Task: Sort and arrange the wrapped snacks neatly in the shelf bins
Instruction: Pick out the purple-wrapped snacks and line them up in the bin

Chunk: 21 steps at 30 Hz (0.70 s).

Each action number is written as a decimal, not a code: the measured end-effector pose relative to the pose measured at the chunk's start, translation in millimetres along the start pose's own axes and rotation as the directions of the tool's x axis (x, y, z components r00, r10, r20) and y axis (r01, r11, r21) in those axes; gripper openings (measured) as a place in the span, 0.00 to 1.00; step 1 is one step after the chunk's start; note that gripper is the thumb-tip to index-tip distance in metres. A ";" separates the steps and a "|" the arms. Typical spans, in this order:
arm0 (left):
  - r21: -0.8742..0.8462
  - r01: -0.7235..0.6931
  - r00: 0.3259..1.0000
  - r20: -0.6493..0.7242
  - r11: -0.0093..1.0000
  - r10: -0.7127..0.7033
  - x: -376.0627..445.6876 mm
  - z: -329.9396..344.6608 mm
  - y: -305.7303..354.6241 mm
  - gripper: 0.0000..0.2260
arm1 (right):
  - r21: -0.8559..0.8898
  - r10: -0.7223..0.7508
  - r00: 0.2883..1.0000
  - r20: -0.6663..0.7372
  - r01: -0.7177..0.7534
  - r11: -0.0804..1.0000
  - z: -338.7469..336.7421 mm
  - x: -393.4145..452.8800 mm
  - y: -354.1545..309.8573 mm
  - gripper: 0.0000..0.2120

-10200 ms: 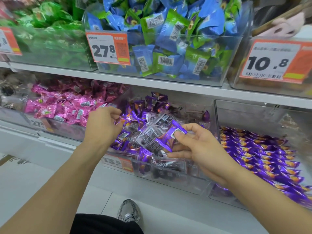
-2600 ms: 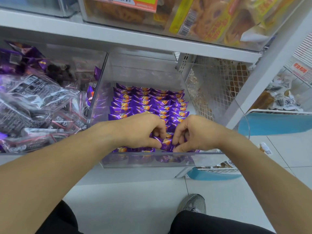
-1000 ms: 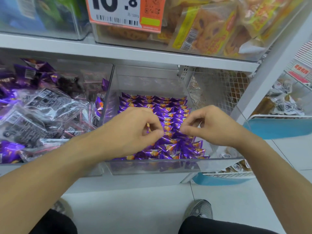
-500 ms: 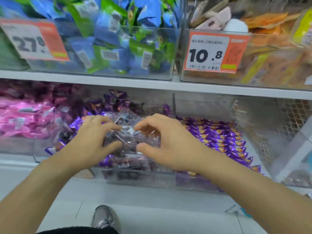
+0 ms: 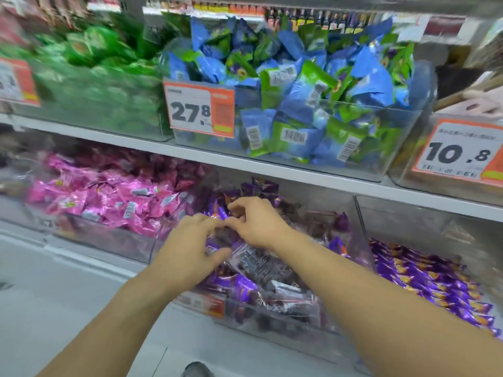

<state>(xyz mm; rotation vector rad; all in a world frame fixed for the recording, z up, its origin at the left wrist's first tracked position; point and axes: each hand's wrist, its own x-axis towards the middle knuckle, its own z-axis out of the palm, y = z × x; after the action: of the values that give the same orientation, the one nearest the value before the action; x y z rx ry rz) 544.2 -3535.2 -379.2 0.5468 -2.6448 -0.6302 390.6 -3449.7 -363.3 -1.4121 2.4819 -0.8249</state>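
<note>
A clear middle bin (image 5: 275, 326) on the lower shelf holds a loose heap of purple and clear snack packets (image 5: 261, 265). Both hands are down in this heap, close together. My left hand (image 5: 190, 248) curls its fingers and thumb round a purple and clear packet near the bin's left side. Just behind it, my right hand (image 5: 255, 224) has curled fingers that pinch a purple wrapper. The view is blurred, so the wrapper's edges are unclear. To the right, another clear bin carries neat rows of purple and orange snacks (image 5: 424, 278).
Pink snacks (image 5: 109, 197) fill the bin on the left. On the upper shelf (image 5: 299, 172) stand bins of blue and green packets (image 5: 299, 104) and green packets (image 5: 89, 77), with price tags 27.8 (image 5: 200, 110) and 10.8 (image 5: 460, 153). My shoe (image 5: 197, 370) shows on the white floor.
The view swung from the right bin of neat rows to the middle bin. Both hands left the rows, reached over the heap, then moved deeper in and closed on packets.
</note>
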 end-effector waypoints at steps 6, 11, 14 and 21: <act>-0.040 0.056 0.996 -0.061 0.998 -0.058 0.2 -3.8 -13.4 0.23 | -0.047 0.078 0.997 0.026 -0.077 0.996 31.6 23.6 -7.9 0.19; -0.101 0.103 0.984 -0.132 0.989 -0.116 2.9 -4.7 -12.1 0.26 | 0.158 0.009 0.998 -0.062 0.000 0.988 21.5 16.4 -3.3 0.10; -0.101 0.084 0.985 -0.141 0.991 -0.098 4.6 -2.5 -10.9 0.25 | 0.245 0.070 0.986 -0.151 -0.031 0.969 -8.5 1.3 2.1 0.09; -0.027 -0.011 0.994 0.111 1.000 0.014 34.1 22.5 4.2 0.19 | 0.532 0.240 0.964 -0.115 -0.145 0.834 -50.0 -82.6 36.0 0.10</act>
<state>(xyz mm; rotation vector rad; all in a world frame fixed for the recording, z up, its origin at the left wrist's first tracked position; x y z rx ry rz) 504.1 -3539.1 -387.2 0.5010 -2.7374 -0.7103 388.2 -3347.4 -351.2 -0.9132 2.2090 -1.4879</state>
